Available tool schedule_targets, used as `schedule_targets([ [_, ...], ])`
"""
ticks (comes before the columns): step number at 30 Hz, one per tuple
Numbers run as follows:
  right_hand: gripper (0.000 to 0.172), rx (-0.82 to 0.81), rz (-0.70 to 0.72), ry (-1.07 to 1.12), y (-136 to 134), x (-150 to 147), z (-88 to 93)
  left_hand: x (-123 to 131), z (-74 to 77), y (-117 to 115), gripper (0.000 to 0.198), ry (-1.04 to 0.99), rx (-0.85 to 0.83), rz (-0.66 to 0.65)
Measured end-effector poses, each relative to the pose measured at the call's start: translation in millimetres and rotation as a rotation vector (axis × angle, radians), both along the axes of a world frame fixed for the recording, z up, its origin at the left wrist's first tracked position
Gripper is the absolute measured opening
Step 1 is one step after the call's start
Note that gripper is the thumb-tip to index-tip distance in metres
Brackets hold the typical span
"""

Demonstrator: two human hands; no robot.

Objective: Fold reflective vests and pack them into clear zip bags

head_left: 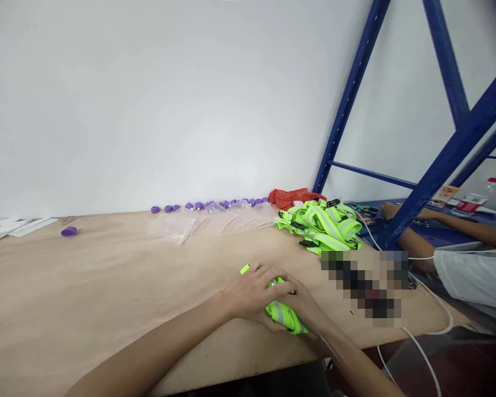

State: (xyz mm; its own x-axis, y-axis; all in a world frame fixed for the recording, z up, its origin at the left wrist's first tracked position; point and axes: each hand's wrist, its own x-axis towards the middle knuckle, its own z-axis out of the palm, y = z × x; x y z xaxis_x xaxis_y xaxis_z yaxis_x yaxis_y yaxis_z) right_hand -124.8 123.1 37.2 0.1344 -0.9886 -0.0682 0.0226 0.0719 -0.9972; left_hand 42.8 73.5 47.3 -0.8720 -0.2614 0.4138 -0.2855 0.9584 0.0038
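Both my hands meet near the front edge of the wooden table (86, 286) on a bunched neon-yellow reflective strap (281, 315) with grey stripes. My left hand (254, 295) lies over its top, fingers curled around it, and one strap end pokes out at the left. My right hand (303, 306) grips the same bundle from the right side. A heap of more neon-yellow reflective straps (320, 225) with black buckles lies further back on the right.
Clear zip bags (177, 227) and several purple caps (69, 231) lie along the white wall. A red bag (291, 197) sits behind the heap. Another person's arms (446, 220) reach across a blue shelf frame (438, 165) at right. A white cable (421, 331) hangs off the table corner.
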Motion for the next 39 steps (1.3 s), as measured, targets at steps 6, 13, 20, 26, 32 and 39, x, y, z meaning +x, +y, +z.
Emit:
schedule_targets([
  [6,0.064,0.054,-0.172,-0.114,0.4,-18.2,-15.7,-6.7,6.0,-9.6,0.083,0.027,-0.009,-0.102],
  [13,0.066,0.187,-0.323,-0.12,8.7,-47.9,-8.0,0.3,2.2,-114.8,0.039,0.077,0.096,0.634],
  [20,0.062,0.188,-0.301,-0.149,15.6,-55.1,-13.4,-6.5,-14.9,-173.0,0.049,-0.04,0.195,0.763],
  [26,0.067,0.206,-0.327,-0.189,12.7,-54.8,-12.5,-6.3,28.2,-172.2,0.05,0.18,0.069,0.757],
  [32,0.062,0.162,-0.346,-0.176,18.1,-55.0,-10.3,8.2,53.3,-125.6,0.032,0.54,-0.111,0.401],
  [39,0.06,0.134,-0.337,-0.159,35.9,-45.7,-0.8,48.3,29.3,-48.9,0.031,0.38,-0.091,0.378],
])
